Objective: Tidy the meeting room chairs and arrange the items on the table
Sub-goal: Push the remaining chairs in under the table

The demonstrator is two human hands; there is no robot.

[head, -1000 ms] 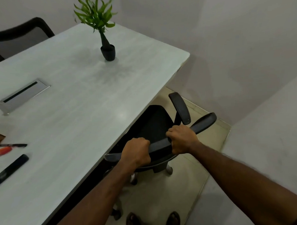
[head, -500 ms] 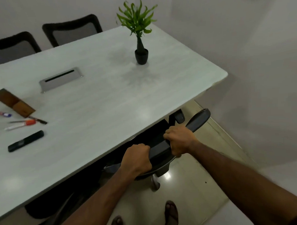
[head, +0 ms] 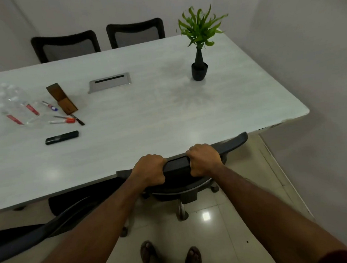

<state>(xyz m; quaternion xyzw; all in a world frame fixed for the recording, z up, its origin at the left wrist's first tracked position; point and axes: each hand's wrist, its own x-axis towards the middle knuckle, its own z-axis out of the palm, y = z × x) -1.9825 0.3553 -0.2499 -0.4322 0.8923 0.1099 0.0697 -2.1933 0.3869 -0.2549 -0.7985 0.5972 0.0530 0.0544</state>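
Both hands on the top rail of a black swivel office chair [head: 178, 167]: left hand [head: 149, 169] clenched over the rail's left part, right hand [head: 204, 159] clenched over it just to the right. Knuckles up, each grip wrapped round the rail. Chair drawn close to the near long edge of the pale grey-white rectangular tabletop [head: 148, 116], rail right at that edge, seat hidden beneath. Chrome base and castors showing on the glossy beige tiled floor [head: 207, 228].

Toward the tabletop's far right corner, upright, a small green leafy plant in a black pot [head: 199, 71]. Near the middle, set flush, a silver rectangular cable hatch [head: 110, 82] with a dark slot. Left of it, a brown wooden wedge-shaped holder [head: 61, 99]. Beside that, lying flat:
- a blue-tipped white marker [head: 49, 106]
- a red-capped white marker [head: 63, 121]
- a thin black pen [head: 77, 120]

Nearer the front edge, apart from these, a black bar-shaped remote [head: 62, 137]. At far left, clear plastic bottles with red labels [head: 16, 97], too blurred to count.

Behind the far edge, two black mesh-backed chairs [head: 65, 46] side by side. At lower left, another dark chair [head: 34, 234], angled away from the tabletop. At the bottom, two sandalled feet [head: 149, 254] on the floor.
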